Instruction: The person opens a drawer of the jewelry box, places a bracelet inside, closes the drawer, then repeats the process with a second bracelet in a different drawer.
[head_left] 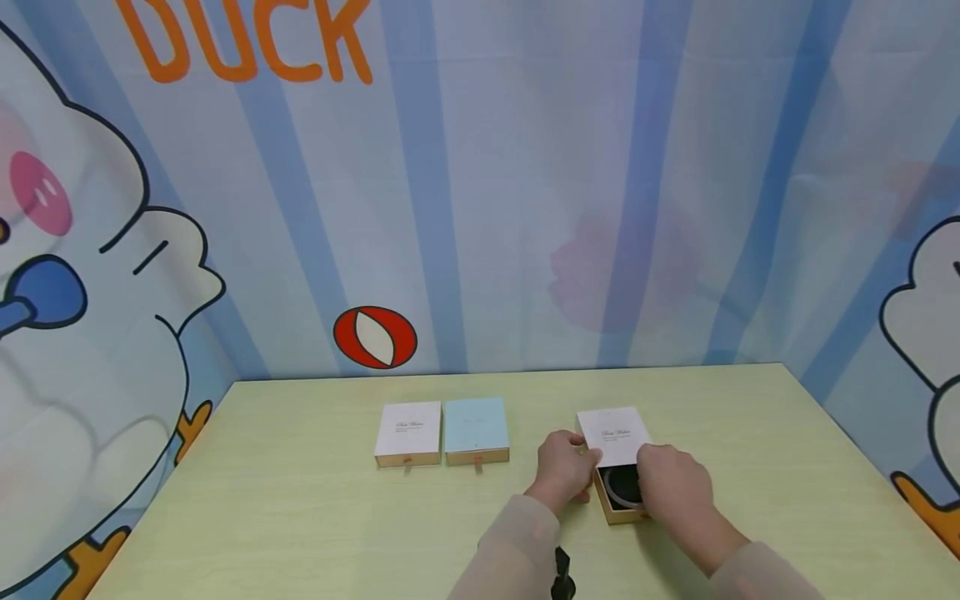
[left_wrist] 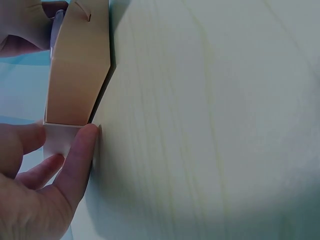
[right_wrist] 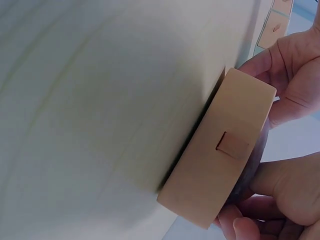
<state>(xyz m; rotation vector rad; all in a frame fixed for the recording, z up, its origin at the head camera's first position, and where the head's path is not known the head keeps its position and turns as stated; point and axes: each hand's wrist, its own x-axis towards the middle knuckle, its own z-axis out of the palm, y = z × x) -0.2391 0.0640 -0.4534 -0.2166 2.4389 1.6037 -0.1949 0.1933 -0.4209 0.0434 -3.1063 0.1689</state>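
Note:
A white-topped drawer box (head_left: 615, 437) stands at the right of the table, its tan drawer (right_wrist: 217, 150) pulled out towards me. In the drawer, a grey bangle (head_left: 617, 501) shows around a black middle; in the right wrist view the bangle (right_wrist: 256, 154) rises above the drawer's edge. My left hand (head_left: 562, 468) grips the box's white sleeve (left_wrist: 61, 139) at its left side, fingers and thumb about the corner. With thumb and curled fingers, my right hand (head_left: 678, 485) pinches the bangle at its right side, hiding part of it.
Left of the hands, a white box (head_left: 408, 429) and a light blue box (head_left: 476, 425) stand side by side on the pale wooden table (head_left: 300, 517), both with tan fronts and small pull tabs. A striped blue cloth (head_left: 510, 208) with cartoon pictures hangs behind the table.

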